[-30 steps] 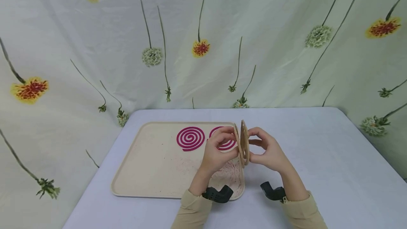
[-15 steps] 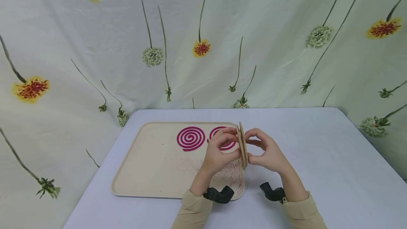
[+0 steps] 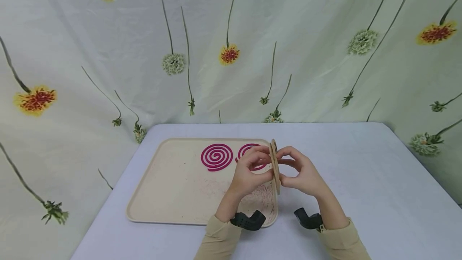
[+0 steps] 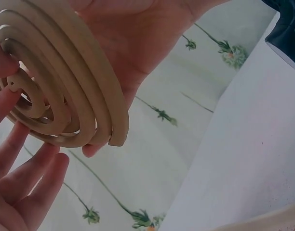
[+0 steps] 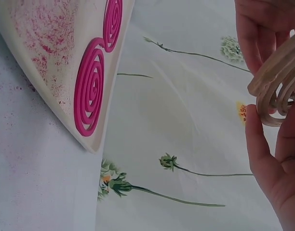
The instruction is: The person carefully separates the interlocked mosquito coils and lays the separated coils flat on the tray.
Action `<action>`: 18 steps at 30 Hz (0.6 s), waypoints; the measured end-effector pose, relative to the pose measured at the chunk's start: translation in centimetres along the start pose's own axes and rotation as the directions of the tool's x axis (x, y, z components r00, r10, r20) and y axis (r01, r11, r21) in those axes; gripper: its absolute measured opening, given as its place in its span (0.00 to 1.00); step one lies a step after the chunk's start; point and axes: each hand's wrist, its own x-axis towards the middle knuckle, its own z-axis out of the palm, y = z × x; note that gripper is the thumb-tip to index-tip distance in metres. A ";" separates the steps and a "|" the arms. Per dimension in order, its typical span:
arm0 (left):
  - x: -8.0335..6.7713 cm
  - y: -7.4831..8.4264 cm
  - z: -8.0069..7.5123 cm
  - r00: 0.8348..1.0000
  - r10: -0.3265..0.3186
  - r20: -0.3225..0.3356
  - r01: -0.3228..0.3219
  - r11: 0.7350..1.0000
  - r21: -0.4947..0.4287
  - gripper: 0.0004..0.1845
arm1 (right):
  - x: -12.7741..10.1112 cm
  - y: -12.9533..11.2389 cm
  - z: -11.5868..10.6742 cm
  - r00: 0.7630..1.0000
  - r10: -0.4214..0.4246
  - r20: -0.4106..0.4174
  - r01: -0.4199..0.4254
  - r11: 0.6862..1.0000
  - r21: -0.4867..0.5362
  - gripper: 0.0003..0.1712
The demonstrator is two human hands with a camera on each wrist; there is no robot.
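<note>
Two tan mosquito coils [image 3: 275, 167] stand on edge, face to face, above the right end of the tray [image 3: 162, 198]. My left hand [image 3: 247, 173] holds them from the left with fingertips and thumb. From the right, the fingers and thumb of my right hand [image 3: 302, 175] pinch the same coils. Close up in the left wrist view, the tan coil [image 4: 92, 72] shows its spiral gaps and a blunt outer end. The right wrist view catches only part of the tan coils [image 5: 270, 91] at its edge.
A magenta mosquito coil [image 3: 216, 157] lies flat on the tray. Beside it, a second magenta coil [image 5: 89, 94] is partly hidden by my left hand in the head view. Magenta crumbs [image 3: 265, 200] are scattered near the tray's right end. A flowered curtain [image 3: 317, 51] hangs behind the table.
The tan coils stood apart with a visible gap one second ago; they are now close together, nearly aligned. My right hand has shifted slightly left, and both hands keep their hold.
</note>
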 end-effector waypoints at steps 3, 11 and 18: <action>0.0 0.1 0.1 1.000 0.003 -0.002 -0.003 1.000 0.012 0.10 | 0.0 0.0 0.0 1.000 0.004 -0.007 -0.004 1.000 -0.010 0.24; 0.1 0.1 0.1 1.000 -0.008 -0.018 0.008 1.000 0.026 0.09 | 0.0 0.1 0.0 1.000 -0.030 -0.005 0.030 1.000 0.007 0.24; 0.1 -0.1 0.1 1.000 -0.011 -0.019 0.010 1.000 -0.022 0.09 | 0.1 0.2 0.2 0.998 -0.055 -0.001 0.055 0.997 0.060 0.23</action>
